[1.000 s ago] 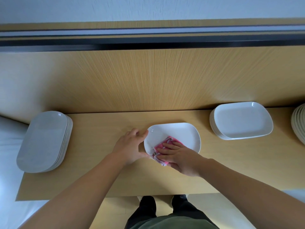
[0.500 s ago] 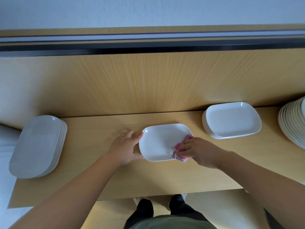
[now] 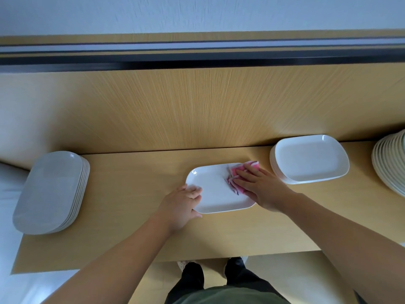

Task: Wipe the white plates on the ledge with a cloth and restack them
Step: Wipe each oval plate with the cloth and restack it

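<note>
Surface: a light wooden ledge is viewed from above, closed along its far edge by an upright wood-grain panel.
Wiped item: one white plate is laid flat near the middle of the ledge, about midway between the far and near edges.
Wiper: a pink cloth is bunched on the plate's far right corner, with part of it lapped over the rim.
Right arm: the right hand is laid palm-down on the cloth, fingers extended and slightly spread, pointed left. The cloth is pressed flat rather than clenched. The forearm is brought in from the near right.
Left arm: the plate's left end is gripped by the left hand, fingers curled over the rim and thumb set against the near edge. The forearm is angled in from the near left.
Left end: the left stack of oblong white plates is seen in shade.
Right end: the right stack is set against the far edge, just beside the right hand and untouched.
Frame border: a third pile is cut off at the right.
</note>
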Available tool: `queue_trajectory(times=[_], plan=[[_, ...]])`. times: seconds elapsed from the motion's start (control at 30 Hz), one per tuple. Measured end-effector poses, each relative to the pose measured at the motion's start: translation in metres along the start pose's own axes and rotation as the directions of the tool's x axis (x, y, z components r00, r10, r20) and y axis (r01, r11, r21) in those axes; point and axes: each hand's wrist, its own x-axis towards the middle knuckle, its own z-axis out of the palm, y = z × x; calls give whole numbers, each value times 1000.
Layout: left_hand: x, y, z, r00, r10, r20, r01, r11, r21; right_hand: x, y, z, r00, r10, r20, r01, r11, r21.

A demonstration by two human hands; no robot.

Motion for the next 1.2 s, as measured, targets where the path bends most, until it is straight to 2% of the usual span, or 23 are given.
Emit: queue_trajectory(times=[0.07, 0.1, 0.17, 0.3, 0.4, 0.47, 0.57, 0.67, 0.77, 0.87, 0.93, 1.0, 1.07, 1.2], plan=[[2, 3, -4, 993, -16, 120, 7, 997, 73, -6, -2, 3, 1000, 16, -4, -16, 998, 53], [0, 5, -6, 995, -6, 98, -6, 994, 113, -10, -4, 4, 1000, 26, -7, -25, 996, 83], [-1, 6, -2, 1000, -10, -11, 11, 997, 82, -18, -8, 8, 999, 45, -19, -42, 992, 118], [1, 10, -3, 1000, 12, -23, -10, 997, 78, -35, -22, 14, 996, 73, -45, -62, 976, 211], [1, 9, -1, 1000, -4, 2, 4, 997, 73, -41, -32, 14, 989, 102, -112, -63, 950, 304], [1, 8, 1, 999, 32, -21, -30, 994, 104, -43, -37, 11, 981, 106, -161, -44, 936, 350], [3, 8, 1, 999, 14, -30, -11, 995, 103, -50, -42, 7, 983, 85, -162, -8, 906, 423], [2, 6, 4, 996, 64, -58, -54, 984, 168, -56, -42, -7, 977, 114, -182, -3, 855, 519], [2, 7, 16, 929, 176, -325, -101, 967, 234, -57, -39, -30, 920, 206, -333, 11, 835, 550], [1, 17, 0, 833, 141, -534, -109, 990, 91, -60, -30, -53, 833, 283, -476, 17, 846, 533], [2, 24, -18, 790, 12, -613, -94, 990, -103, -62, -24, -68, 797, 283, -534, 30, 864, 503], [2, 32, -37, 762, -207, -614, -27, 937, -350, -63, -21, -81, 771, 268, -578, 44, 883, 467], [2, 38, -52, 769, -375, -518, 22, 825, -565, -62, -20, -91, 754, 255, -606, 49, 897, 439], [-3, 42, -69, 732, -452, -510, -7, 743, -670, -60, -21, -103, 744, 198, -638, 81, 922, 379]])
